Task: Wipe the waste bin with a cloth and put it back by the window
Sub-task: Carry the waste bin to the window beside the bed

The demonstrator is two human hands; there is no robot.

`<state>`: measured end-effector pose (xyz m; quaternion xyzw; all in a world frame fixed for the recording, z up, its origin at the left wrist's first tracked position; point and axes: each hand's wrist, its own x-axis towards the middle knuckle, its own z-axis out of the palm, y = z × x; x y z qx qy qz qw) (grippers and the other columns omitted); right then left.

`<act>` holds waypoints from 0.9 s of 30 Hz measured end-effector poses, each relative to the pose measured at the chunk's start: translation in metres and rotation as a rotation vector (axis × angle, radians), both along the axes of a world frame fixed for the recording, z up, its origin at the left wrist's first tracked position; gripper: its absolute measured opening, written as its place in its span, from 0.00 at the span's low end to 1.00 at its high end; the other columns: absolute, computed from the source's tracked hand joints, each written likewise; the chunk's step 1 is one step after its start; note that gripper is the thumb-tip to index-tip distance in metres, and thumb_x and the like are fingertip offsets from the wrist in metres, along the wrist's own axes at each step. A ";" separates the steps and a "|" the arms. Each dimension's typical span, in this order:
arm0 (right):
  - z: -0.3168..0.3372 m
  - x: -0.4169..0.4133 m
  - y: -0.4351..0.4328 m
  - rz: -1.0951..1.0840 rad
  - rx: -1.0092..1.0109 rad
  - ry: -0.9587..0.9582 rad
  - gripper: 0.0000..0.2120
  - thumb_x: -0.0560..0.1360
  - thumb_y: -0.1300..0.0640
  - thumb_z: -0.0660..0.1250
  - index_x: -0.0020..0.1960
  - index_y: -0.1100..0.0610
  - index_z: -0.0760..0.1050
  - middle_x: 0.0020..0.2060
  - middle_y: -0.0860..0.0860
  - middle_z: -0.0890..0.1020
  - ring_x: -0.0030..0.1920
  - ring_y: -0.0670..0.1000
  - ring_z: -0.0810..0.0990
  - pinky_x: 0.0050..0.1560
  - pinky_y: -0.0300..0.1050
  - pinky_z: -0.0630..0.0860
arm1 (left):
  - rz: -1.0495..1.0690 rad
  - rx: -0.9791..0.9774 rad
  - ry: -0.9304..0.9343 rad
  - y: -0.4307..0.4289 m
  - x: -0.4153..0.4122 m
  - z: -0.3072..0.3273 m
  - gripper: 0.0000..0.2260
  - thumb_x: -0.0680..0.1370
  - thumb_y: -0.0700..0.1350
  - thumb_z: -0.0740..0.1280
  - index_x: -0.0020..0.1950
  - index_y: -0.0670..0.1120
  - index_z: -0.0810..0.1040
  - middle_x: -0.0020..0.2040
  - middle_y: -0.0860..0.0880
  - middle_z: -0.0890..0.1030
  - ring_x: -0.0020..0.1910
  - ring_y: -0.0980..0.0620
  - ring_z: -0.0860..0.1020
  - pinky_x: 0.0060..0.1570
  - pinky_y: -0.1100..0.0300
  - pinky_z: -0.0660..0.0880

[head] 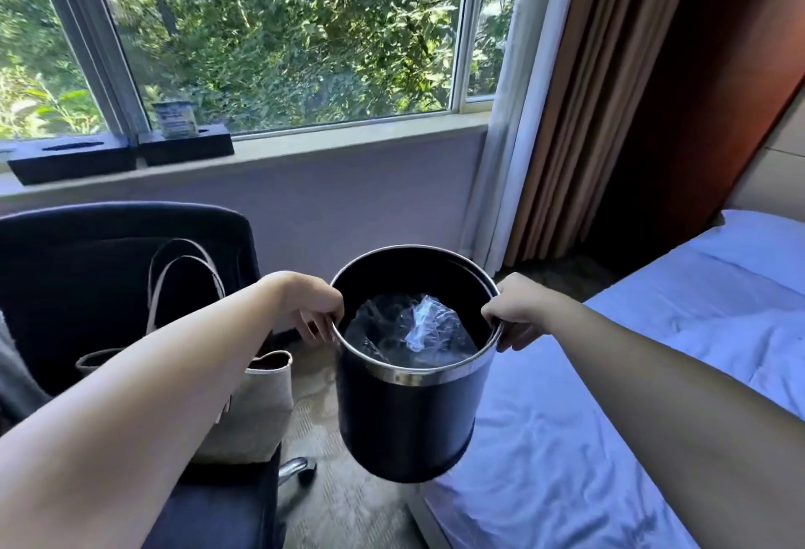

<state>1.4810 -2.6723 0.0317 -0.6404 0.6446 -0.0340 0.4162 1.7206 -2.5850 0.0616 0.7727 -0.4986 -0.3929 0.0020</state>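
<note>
The left hand (316,309) and right hand (514,313) grip the rim of the bin (409,409), held off the floor at frame centre; crumpled plastic (418,326), perhaps a liner, hides its bottom.

Both hands (311,304) (516,311) curled, arms outstretched

The bin (409,418) is black with a silver band at the rim. The bag (261,418) is beige, the chair (87,270) dark blue, the curtain (610,91) brown, the bed sheet (588,439) white (bluish in shade).
</note>
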 end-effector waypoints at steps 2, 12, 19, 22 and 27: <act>0.000 0.002 -0.019 0.014 -0.006 0.009 0.19 0.63 0.65 0.59 0.51 0.70 0.77 0.35 0.64 0.85 0.36 0.61 0.86 0.43 0.58 0.83 | -0.012 -0.006 -0.018 -0.020 0.003 0.001 0.13 0.80 0.37 0.57 0.60 0.37 0.76 0.51 0.44 0.82 0.17 0.62 0.75 0.08 0.69 0.61; -0.005 0.034 -0.118 -0.057 -0.010 0.034 0.18 0.63 0.67 0.59 0.50 0.71 0.77 0.34 0.64 0.84 0.32 0.60 0.84 0.35 0.51 0.83 | -0.117 0.016 -0.022 -0.137 0.043 -0.008 0.12 0.80 0.37 0.56 0.58 0.38 0.76 0.64 0.42 0.80 0.28 0.59 0.78 0.09 0.69 0.62; -0.005 0.074 -0.195 -0.138 0.005 0.011 0.18 0.62 0.67 0.59 0.49 0.72 0.78 0.33 0.64 0.84 0.32 0.60 0.85 0.34 0.49 0.82 | -0.188 0.012 -0.027 -0.232 0.086 -0.003 0.08 0.79 0.37 0.57 0.54 0.40 0.75 0.65 0.42 0.79 0.29 0.58 0.79 0.08 0.70 0.61; -0.009 0.083 -0.223 -0.178 -0.001 -0.003 0.17 0.62 0.67 0.59 0.47 0.71 0.78 0.32 0.65 0.84 0.35 0.62 0.85 0.32 0.49 0.81 | -0.192 -0.003 -0.021 -0.268 0.096 -0.002 0.09 0.79 0.36 0.57 0.55 0.40 0.75 0.64 0.42 0.79 0.19 0.62 0.76 0.08 0.70 0.60; -0.012 0.091 -0.277 -0.201 0.005 -0.026 0.20 0.61 0.67 0.58 0.50 0.70 0.78 0.34 0.65 0.84 0.36 0.61 0.86 0.37 0.50 0.82 | -0.215 -0.014 -0.037 -0.324 0.106 -0.004 0.14 0.79 0.36 0.57 0.61 0.36 0.76 0.65 0.43 0.79 0.17 0.63 0.75 0.08 0.70 0.60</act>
